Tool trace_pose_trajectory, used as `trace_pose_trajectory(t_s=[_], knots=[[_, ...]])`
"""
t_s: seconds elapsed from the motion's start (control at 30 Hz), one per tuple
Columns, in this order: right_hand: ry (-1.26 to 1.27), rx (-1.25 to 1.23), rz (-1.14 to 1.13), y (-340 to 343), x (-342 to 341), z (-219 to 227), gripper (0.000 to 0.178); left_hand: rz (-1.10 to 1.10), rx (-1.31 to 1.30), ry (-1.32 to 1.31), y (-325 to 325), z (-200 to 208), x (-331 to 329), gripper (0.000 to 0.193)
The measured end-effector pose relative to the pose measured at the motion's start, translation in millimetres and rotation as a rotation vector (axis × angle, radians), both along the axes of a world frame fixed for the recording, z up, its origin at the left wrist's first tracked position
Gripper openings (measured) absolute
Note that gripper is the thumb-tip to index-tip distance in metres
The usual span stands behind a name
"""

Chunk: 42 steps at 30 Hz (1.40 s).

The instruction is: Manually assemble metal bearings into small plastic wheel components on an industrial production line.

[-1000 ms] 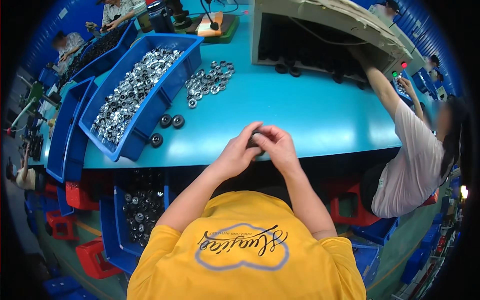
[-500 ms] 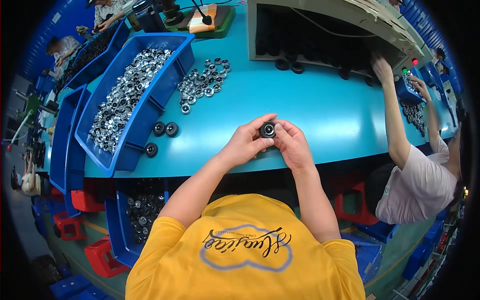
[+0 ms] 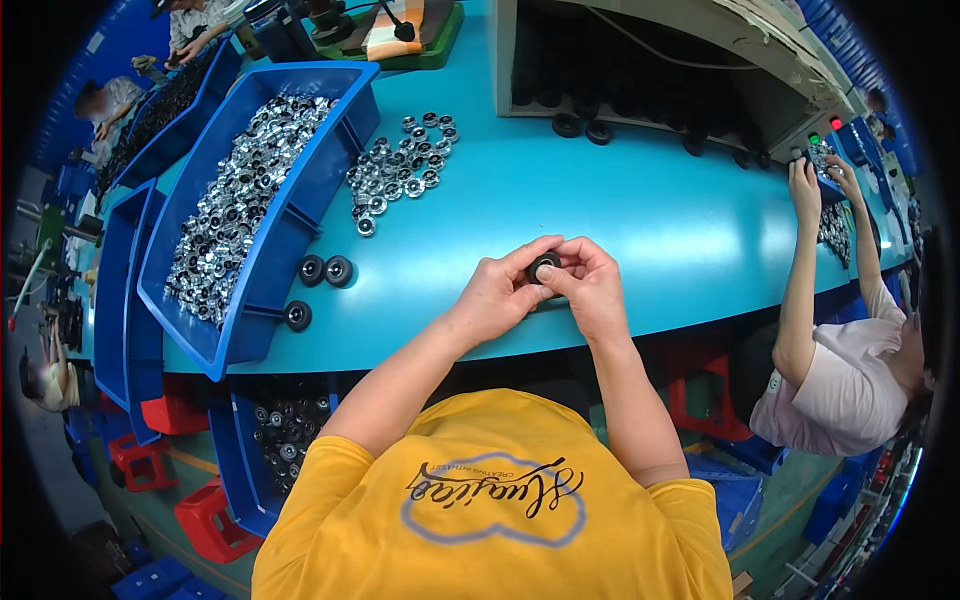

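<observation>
A small black wheel [image 3: 545,264] with a silvery hub is held between both hands just above the table's near edge. My left hand [image 3: 500,292] grips its left side, fingers curled behind it and thumb below. From the other side my right hand [image 3: 588,285] closes on it, with the thumb pressed over the hub and hiding part of it. Off to the left lie finished-looking black wheels [image 3: 339,271] beside a blue bin. Loose silvery hubs [image 3: 400,175] are scattered on the table past them.
A large blue bin [image 3: 340,150] full of silvery hubs stands at the left on the turquoise table [image 3: 450,240]. An open-fronted box [image 3: 640,90] with black tyres is at the far side. On the right a co-worker's arms [image 3: 800,250] reach over the table. Below left, another bin [image 3: 250,505] holds wheels.
My right thumb has moved onto the wheel's hub, and the wheel has tipped slightly upward. The co-worker's near hand has come out of the box toward the small parts on the right.
</observation>
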State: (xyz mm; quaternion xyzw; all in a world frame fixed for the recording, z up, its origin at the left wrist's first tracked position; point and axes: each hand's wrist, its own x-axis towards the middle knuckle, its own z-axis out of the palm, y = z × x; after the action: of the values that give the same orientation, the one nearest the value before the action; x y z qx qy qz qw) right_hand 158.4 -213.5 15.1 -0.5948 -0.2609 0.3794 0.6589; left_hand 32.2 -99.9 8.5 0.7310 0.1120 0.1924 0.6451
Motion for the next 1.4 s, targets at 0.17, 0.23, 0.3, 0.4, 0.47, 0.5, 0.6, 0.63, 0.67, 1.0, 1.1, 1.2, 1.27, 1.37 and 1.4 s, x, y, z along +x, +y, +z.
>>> trace_pose_trajectory(t_s=[0.17, 0.23, 0.3, 0.4, 0.47, 0.5, 0.6, 0.63, 0.67, 1.0, 1.1, 1.2, 1.27, 1.37, 1.4], knots=[[0.263, 0.101, 0.072, -6.5, 2.5, 9.1, 0.032, -0.096, -0.418, 0.131, 12.0, 17.9, -4.6, 0.062], [0.293, 0.111, 0.078, -8.8, 2.2, 7.6, 0.034, -0.098, -0.429, 0.093, 12.7, 15.1, -5.8, 0.060], [0.296, 0.084, 0.080, -10.1, 2.9, 5.9, 0.035, -0.110, -0.433, 0.062, 12.7, 11.8, -6.3, 0.057], [0.305, 0.098, 0.089, -9.4, 4.1, 4.1, 0.035, -0.120, -0.445, 0.028, 13.2, 13.2, -6.7, 0.052], [0.299, 0.090, 0.075, -8.9, 3.7, 3.3, 0.034, -0.112, -0.454, 0.042, 13.5, 13.9, -7.9, 0.047], [0.296, 0.085, 0.068, -9.1, 3.4, 2.9, 0.033, -0.104, -0.455, 0.062, 14.1, 14.7, -6.8, 0.044], [0.299, 0.114, 0.048, -8.4, 1.2, 1.0, 0.031, -0.056, -0.489, 0.073, 11.5, 13.6, -5.9, 0.038], [0.273, 0.099, 0.034, -8.0, 0.5, -0.4, 0.030, -0.040, -0.505, 0.069, 10.4, 12.5, -5.3, 0.037], [0.246, 0.085, 0.021, -7.6, -0.1, -1.8, 0.030, -0.025, -0.468, 0.078, 9.1, 12.7, -5.5, 0.036], [0.295, 0.110, 0.034, -6.0, 3.1, -0.5, 0.029, -0.029, -0.391, 0.051, 4.2, 10.8, -6.9, 0.049], [0.329, 0.093, 0.047, -5.9, 3.1, 7.2, 0.029, -0.044, -0.383, 0.066, 2.6, 10.3, -9.1, 0.056], [0.223, 0.037, 0.028, -5.1, 2.0, 9.8, 0.028, -0.028, -0.320, 0.076, -2.4, 9.4, -10.3, 0.056], [0.208, 0.053, -0.008, -3.8, 0.4, 4.0, 0.026, -0.006, -0.271, 0.083, -5.0, 8.9, -10.4, 0.056], [0.099, 0.064, -0.056, -1.2, -4.9, 0.3, 0.025, 0.034, -0.202, 0.106, -6.2, 6.4, -9.1, 0.055], [0.048, 0.065, -0.070, -0.9, -6.2, 0.0, 0.025, 0.045, -0.184, 0.105, -7.1, 4.3, -9.4, 0.055]])
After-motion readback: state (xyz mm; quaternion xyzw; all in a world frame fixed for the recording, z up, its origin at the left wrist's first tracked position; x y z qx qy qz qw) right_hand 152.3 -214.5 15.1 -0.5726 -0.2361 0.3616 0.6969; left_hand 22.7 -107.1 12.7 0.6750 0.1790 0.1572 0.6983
